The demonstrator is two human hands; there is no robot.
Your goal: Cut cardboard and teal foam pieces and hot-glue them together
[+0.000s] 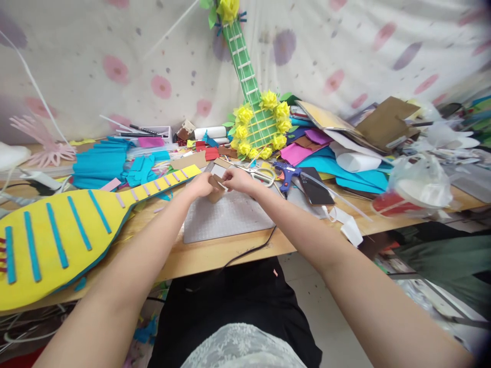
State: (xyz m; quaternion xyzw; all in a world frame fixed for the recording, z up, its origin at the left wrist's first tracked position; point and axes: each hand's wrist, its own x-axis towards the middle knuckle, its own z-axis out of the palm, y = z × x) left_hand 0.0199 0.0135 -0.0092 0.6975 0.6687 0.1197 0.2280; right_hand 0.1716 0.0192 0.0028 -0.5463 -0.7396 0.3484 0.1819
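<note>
My left hand (203,185) grips a small piece of brown cardboard (217,195) above the grey cutting mat (230,219). Close beside it, my right hand (237,180) pinches the same cardboard at its upper right edge. A small pale strip shows by the right fingertips, too small to name. To the left lies a yellow paper lute shape (126,200) with blue strips on its body and pink ones along its neck. White-handled scissors (264,176) rest just right of my right hand.
A blue glue gun (287,175) and a black phone (315,186) lie to the right, with a cable over the table's front edge. A green paper guitar (251,97) leans at the back. A bagged red cup (402,199) stands far right.
</note>
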